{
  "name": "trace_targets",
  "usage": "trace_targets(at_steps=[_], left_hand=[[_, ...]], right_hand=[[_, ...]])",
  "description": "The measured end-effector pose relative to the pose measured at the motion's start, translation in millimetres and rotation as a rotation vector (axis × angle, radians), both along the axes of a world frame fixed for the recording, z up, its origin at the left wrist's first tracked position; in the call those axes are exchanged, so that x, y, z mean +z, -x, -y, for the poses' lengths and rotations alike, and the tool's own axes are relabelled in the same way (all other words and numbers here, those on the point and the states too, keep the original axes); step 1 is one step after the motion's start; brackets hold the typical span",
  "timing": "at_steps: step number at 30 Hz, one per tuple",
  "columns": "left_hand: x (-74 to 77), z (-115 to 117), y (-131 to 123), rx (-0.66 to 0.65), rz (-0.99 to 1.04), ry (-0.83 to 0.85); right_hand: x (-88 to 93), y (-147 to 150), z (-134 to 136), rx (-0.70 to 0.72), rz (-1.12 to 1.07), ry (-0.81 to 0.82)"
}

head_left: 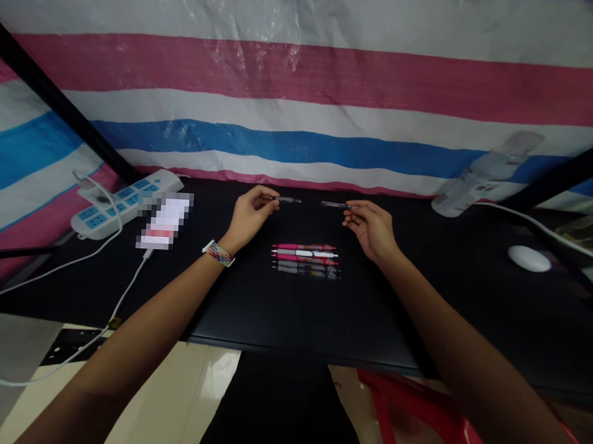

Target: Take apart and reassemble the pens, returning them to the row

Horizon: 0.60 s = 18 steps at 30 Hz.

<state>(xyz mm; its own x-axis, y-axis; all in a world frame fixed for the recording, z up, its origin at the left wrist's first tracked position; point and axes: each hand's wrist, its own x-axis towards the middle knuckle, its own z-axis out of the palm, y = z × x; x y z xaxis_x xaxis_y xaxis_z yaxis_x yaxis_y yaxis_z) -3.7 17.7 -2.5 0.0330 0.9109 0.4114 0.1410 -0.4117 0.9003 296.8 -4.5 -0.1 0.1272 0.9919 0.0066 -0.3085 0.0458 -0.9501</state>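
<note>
My left hand [254, 213] is closed at the fingertips on a short dark pen piece [290, 200], which points right. Across a small gap, my right hand [370, 227] pinches a slim pen piece [333, 205] that points left. The two pieces lie roughly in line above the table's far part, apart from each other. Whether each is a whole pen or a part, I cannot tell, since the fingers cover the outer ends. Between my forearms, a stacked row of several pens lies sideways: pink ones [300, 247], a white one [307, 254] and dark clear ones [301, 270].
On the black table [301, 321], a power strip [128, 203] and a blurred-out phone [166, 220] with a white cable are at left. A clear bottle [482, 175] and a white mouse [529, 258] stand right. Striped sheeting [304, 73] hangs behind; a red stool [415, 414] is below.
</note>
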Motion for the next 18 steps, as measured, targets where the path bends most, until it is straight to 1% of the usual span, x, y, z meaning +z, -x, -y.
trace_targets(at_steps=[7, 10, 13, 16, 18], left_hand=[[0.9, 2, -2, 0.003, -0.013, -0.008], [2.1, 6, -6, -0.058, -0.04, 0.01], [3.3, 12, -10, -0.138, -0.104, 0.038], [4.3, 15, -11, -0.126, -0.224, 0.003], [4.4, 15, -11, -0.115, -0.267, -0.019]], right_hand=[[-0.4, 0, 0, 0.009, 0.022, -0.003], [1.0, 5, 4, 0.058, 0.058, -0.018], [3.2, 13, 10, 0.12, 0.067, -0.036], [4.9, 19, 14, 0.144, 0.058, -0.037], [5.3, 20, 15, 0.148, 0.053, -0.035]])
